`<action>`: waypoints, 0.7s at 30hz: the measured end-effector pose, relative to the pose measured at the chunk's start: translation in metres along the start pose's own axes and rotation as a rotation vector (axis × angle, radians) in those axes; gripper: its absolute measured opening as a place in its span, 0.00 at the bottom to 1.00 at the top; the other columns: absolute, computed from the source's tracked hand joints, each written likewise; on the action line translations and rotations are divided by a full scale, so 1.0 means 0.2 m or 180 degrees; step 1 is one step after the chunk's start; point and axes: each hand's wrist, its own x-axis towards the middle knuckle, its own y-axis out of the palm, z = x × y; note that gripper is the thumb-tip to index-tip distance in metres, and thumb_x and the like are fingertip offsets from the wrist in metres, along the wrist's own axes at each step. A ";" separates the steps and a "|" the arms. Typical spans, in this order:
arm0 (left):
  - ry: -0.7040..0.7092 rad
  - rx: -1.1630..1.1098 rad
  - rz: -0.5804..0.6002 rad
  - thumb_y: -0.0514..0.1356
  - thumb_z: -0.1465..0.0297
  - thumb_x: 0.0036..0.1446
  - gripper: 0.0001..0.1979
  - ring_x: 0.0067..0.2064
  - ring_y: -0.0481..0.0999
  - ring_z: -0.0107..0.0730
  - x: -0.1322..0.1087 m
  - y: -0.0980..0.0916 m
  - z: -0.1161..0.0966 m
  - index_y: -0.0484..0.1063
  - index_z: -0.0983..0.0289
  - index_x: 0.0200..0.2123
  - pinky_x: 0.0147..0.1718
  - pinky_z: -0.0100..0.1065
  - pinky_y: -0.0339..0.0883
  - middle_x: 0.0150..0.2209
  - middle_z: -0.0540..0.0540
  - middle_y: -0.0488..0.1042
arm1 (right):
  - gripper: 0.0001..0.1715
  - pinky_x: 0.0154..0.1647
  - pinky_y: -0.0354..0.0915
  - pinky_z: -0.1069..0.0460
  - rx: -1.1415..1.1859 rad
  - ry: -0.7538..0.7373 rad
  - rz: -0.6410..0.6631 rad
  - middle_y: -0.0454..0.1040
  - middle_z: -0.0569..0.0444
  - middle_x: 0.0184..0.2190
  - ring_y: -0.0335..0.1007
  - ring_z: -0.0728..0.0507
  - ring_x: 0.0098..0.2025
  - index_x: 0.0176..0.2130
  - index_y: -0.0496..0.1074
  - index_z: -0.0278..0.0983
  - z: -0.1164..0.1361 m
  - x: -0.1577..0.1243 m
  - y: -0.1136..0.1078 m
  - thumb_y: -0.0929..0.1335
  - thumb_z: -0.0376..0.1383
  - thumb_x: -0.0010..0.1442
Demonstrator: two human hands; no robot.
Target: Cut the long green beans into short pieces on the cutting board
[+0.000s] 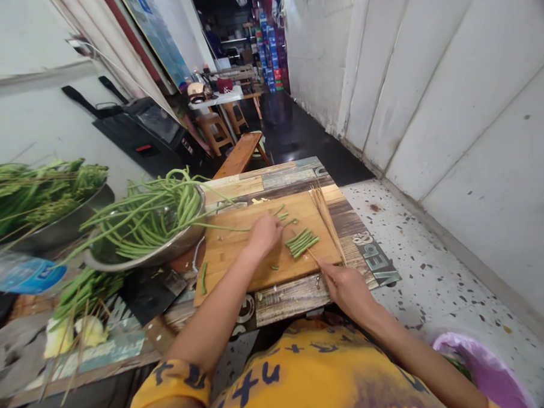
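Head view: right hand [345, 282] at the near right edge of the cutting board [234, 272], fingers [327, 268] pinched shut on a thin skewer [313, 256]. Skewer's far end meets the row of cut beans [302, 243], short green lengths side by side, flat on the board right of centre. Left hand [264, 233] is over the middle of the board, palm down, fingers curled in close; grip is hidden, can't tell whether they have hold of anything. A few loose bean pieces [292, 221] sit just beyond those fingers, one more piece [204, 278] near the board's left edge. Bundle of bare skewers [327, 222] lies along the board's right side. Board is on a wood-print worktop [285, 302]. Left of the board: metal bowl [143, 262] of long beans [155, 218], several hanging over the rim, one reaching across the board to the left hand. Knife [159, 334] below that bowl, handle toward the person, beside a pile of skewered greens [93, 287]. Further left, a second bowl [52, 230] heaped with greens, and a blue-labelled bottle [27, 273] on its side. Purple-lined bin [490, 363] on the speckled floor [409, 240], lower right.
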 end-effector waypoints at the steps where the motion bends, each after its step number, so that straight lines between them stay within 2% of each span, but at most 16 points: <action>1: -0.0019 -0.0023 0.0021 0.56 0.72 0.51 0.09 0.36 0.75 0.37 -0.01 0.00 0.00 0.78 0.64 0.31 0.38 0.31 0.64 0.33 0.56 0.78 | 0.22 0.31 0.63 0.55 0.0005 -0.0001 0.0009 0.79 0.48 0.31 0.75 0.45 0.31 0.54 0.68 0.33 0.00 0.00 0.00 0.57 0.32 0.63; 7: -0.0071 -0.0109 0.0046 0.56 0.71 0.51 0.10 0.35 0.75 0.35 -0.06 0.00 -0.01 0.78 0.64 0.30 0.36 0.30 0.64 0.32 0.55 0.79 | 0.23 0.30 0.62 0.54 -0.0014 0.0000 0.0072 0.79 0.48 0.32 0.74 0.44 0.31 0.54 0.67 0.33 0.00 -0.01 0.00 0.57 0.32 0.63; 21: -0.0092 -0.0418 -0.0139 0.56 0.74 0.50 0.09 0.34 0.75 0.35 -0.07 0.02 0.00 0.77 0.66 0.29 0.35 0.31 0.64 0.31 0.56 0.79 | 0.22 0.27 0.58 0.54 -0.0175 0.0007 0.0244 0.78 0.49 0.29 0.74 0.44 0.29 0.53 0.68 0.35 0.04 0.00 -0.05 0.56 0.33 0.64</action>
